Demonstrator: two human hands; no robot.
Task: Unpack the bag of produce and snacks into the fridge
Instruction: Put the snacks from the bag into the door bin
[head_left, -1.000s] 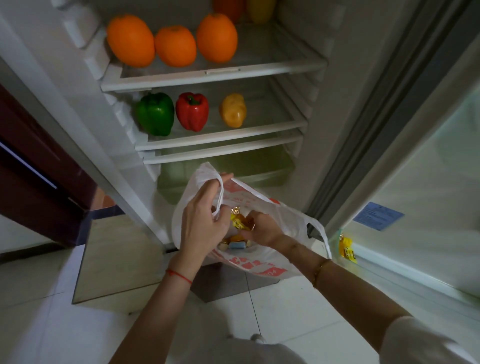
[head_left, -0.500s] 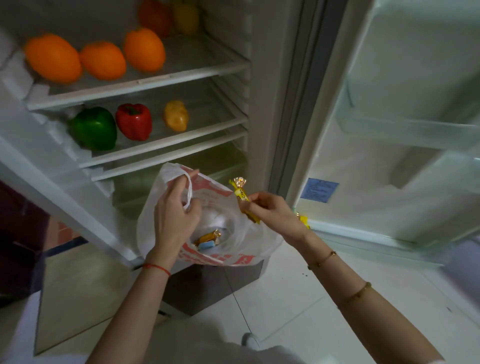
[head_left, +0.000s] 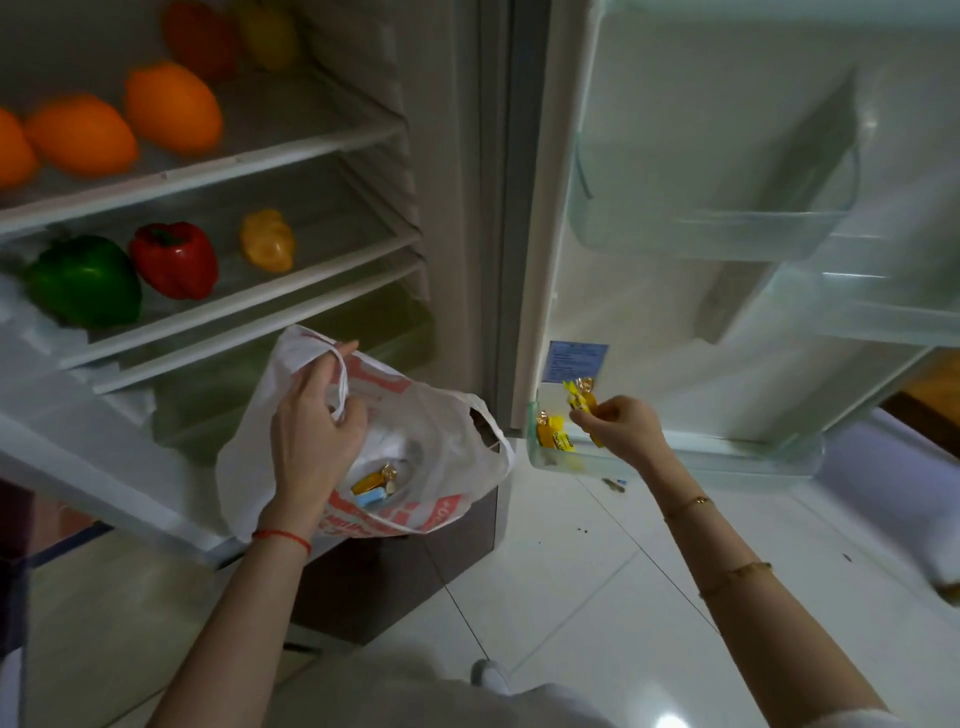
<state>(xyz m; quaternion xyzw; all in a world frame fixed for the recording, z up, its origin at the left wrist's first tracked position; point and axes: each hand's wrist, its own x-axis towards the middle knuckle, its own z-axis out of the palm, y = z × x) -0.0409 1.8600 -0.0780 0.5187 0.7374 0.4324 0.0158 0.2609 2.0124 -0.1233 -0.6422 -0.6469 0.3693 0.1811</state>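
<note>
Right hand (head_left: 621, 428) pinches a yellow wrapped candy (head_left: 581, 401) above the lowest door bin (head_left: 675, 460). Left hand (head_left: 311, 441) grips the white bag (head_left: 441, 441) by its handle, more candies inside.

The shopping bag (head_left: 415, 441) is thin white plastic film, crinkled and faintly shiny, printed in red. The candy (head_left: 582, 402) has a glossy yellow wrapper with a twisted gold foil end; the candies in the door bin (head_left: 553, 434) look the same. The lower door bin (head_left: 675, 457) and the upper door bin (head_left: 701, 234) are clear, smooth plastic. The shelves (head_left: 291, 150) are translucent panes edged in white plastic. The green pepper (head_left: 83, 280) and red pepper (head_left: 174, 260) have waxy, shiny skins. The floor tiles (head_left: 597, 597) are glossy white. A thin red string (head_left: 283, 538) is matt.
</note>
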